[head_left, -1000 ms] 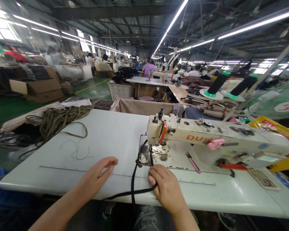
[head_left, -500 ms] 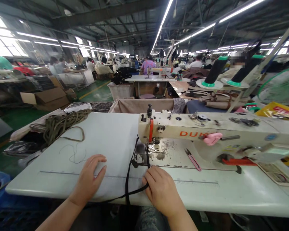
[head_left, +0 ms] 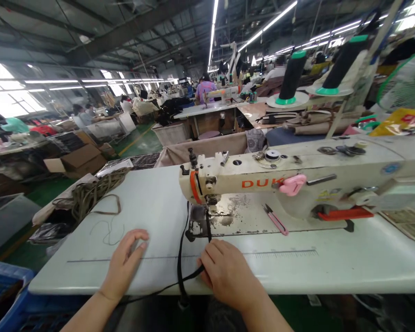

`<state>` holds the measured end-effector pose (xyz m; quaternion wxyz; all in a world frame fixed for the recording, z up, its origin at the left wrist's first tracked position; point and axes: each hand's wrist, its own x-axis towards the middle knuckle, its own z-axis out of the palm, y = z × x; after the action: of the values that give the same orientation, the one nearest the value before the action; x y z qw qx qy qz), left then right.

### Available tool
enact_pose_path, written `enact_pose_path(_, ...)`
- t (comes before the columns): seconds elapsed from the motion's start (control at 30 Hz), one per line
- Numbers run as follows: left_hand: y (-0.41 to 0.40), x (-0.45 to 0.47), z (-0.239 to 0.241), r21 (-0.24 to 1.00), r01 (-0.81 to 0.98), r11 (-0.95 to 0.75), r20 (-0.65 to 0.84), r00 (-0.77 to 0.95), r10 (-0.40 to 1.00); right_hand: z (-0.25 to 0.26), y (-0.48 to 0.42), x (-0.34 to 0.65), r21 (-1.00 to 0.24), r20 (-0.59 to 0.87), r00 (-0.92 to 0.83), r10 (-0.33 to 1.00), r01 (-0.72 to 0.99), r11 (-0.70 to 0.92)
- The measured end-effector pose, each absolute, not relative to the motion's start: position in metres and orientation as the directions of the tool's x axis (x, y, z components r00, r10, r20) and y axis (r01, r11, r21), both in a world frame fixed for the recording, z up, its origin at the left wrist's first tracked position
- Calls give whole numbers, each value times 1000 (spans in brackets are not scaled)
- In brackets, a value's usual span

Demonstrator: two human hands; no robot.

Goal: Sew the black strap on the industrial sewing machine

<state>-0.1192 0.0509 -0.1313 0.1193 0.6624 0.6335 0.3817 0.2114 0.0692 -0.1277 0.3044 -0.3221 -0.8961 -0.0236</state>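
My right hand [head_left: 224, 269] pinches a narrow black strap [head_left: 209, 226] just in front of the needle area of the sewing machine [head_left: 263, 173]. From there the strap runs under the presser foot. Another length of it hangs behind the needle and loops down over the table's front edge. My left hand [head_left: 126, 263] rests on the white table [head_left: 152, 193], thumb and fingers apart, with nothing in it. Pink-handled thread snips [head_left: 275, 219] lie on the machine bed, right of the needle. A loose thread [head_left: 109, 233] lies beyond my left hand.
A heap of olive straps [head_left: 93, 193] lies at the table's left end. Two black thread cones [head_left: 292, 78] stand behind the machine. A blue crate [head_left: 7, 281] is at the lower left. A person in a purple top [head_left: 205, 87] sits at another machine ahead.
The view has tilted and swung slightly, shifting the machine left in the picture. Both hands keep nearly the same places on the table, and my right hand still grips the strap.
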Motion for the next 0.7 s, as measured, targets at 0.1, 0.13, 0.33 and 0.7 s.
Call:
enact_pose_path(0.1,51,-120,-128,655,743,-137,318,-107,942,-127,69,212,-153,564,-615,551,578,801)
enact_pose_path(0.13,51,-121,-128,661,740,-128,310,-114,944,-127,69,213,-152,566,-617,547,574,805)
enact_pose_path(0.33,54,-124,-129,701,707,-94,272,-143,952,-129,70,214,-162,572,-611,547,570,806)
enact_pose_path(0.7,55,-109,-119,742,665,-87,284,-193,939,-130,72,213,-160,546,-630,553,569,807)
